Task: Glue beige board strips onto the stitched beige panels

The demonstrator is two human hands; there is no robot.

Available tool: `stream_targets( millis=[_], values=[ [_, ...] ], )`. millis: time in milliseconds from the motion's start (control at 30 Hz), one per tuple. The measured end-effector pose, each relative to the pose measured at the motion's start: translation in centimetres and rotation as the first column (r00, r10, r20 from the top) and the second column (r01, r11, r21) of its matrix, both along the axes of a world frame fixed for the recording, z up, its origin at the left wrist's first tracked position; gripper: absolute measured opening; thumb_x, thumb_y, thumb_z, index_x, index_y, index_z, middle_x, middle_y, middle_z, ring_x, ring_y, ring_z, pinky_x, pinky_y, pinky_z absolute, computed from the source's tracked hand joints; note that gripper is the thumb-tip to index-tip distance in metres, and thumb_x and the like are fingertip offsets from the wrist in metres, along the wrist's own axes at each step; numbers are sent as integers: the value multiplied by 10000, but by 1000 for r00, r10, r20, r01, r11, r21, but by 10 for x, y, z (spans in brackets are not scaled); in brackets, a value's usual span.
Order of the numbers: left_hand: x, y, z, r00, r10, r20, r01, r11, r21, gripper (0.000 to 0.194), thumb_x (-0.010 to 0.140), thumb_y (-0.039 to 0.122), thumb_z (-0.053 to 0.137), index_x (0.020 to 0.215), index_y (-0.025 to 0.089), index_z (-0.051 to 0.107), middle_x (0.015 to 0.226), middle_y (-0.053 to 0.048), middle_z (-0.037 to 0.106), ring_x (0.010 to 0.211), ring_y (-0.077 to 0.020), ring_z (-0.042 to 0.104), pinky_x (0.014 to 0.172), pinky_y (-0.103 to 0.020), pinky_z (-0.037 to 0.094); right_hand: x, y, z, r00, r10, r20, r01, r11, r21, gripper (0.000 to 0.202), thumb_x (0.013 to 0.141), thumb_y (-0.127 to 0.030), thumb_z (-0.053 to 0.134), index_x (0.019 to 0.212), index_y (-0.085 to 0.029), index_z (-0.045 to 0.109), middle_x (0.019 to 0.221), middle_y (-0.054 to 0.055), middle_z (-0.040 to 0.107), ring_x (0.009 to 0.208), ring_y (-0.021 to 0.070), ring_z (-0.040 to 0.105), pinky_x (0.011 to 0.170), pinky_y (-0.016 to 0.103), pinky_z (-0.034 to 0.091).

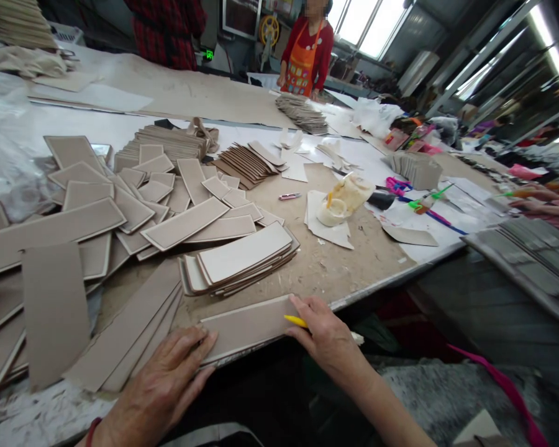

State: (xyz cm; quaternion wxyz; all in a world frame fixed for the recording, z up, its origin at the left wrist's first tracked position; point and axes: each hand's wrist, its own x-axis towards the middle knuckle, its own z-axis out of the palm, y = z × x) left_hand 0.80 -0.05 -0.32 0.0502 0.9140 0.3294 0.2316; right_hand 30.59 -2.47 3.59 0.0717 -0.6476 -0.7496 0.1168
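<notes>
A taupe rectangular strip (251, 329) with a pale border lies along the table's near edge. My left hand (165, 379) is closed on its left end, fingers on top and thumb at the near side. At the strip's right end is my right hand (323, 332), its fingers closed around a yellow pointed tool (295, 321) and touching the strip's corner. The tool's kind cannot be made out; most of it is hidden in the palm. Just beyond the strip sits a stack of pale-faced strips (245, 254). Several long taupe strips (135, 323) fan out beside my left hand.
Loose bordered pieces (93, 217) heap up at the left. A cream-crusted glue pot (333, 211) lies on scrap paper, with small thread snips (289, 196) nearby. Racked grey panels (531, 254) stand at the right. Across the table is a person in an orange apron (302, 59).
</notes>
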Motion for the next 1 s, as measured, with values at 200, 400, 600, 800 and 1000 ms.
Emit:
stream_targets(
  millis=[200,400,600,800,1000],
  values=[
    [-2,0,-4,1000,-8,-14,8,1000,-25,400,896,318,499,1268,171,492,1165,-105,555,1097,-223,526,956,-338,456,10,16,9,997,78,-26,-81,987,-142,471,796,-258,634,1233,-158,491,1081,104,534,1000,231,529,815,366,496],
    [-2,0,-2,1000,8,4,-8,1000,-22,381,901,319,481,1259,190,503,1150,-97,576,1081,-217,542,934,-327,478,13,20,10,992,99,-72,-110,980,-164,424,822,-289,602,1224,-202,496,1083,83,528,994,209,540,812,343,494],
    [-1,-1,1,1000,1,-8,-1,999,-38,378,901,310,483,1252,175,511,1156,-105,567,1098,-228,526,931,-342,480,13,19,6,992,116,-49,-123,975,-183,416,839,-258,580,1229,-178,463,1068,96,508,980,213,549,802,356,499],
    [-3,-1,-2,1000,-4,-21,3,999,-43,404,892,302,505,1277,183,485,1173,-101,558,1123,-229,506,965,-347,454,12,19,5,991,133,5,-129,968,-214,505,849,-249,562,1313,-191,372,1106,114,497,945,220,573,761,375,519],
    [-2,-2,-1,1000,-3,-8,3,1000,-26,378,896,286,498,1257,173,504,1161,-101,560,1113,-218,511,969,-326,446,12,25,9,984,178,14,-168,947,-275,472,867,-240,535,1302,-130,389,1108,131,490,958,217,564,799,374,506]
  ],
)
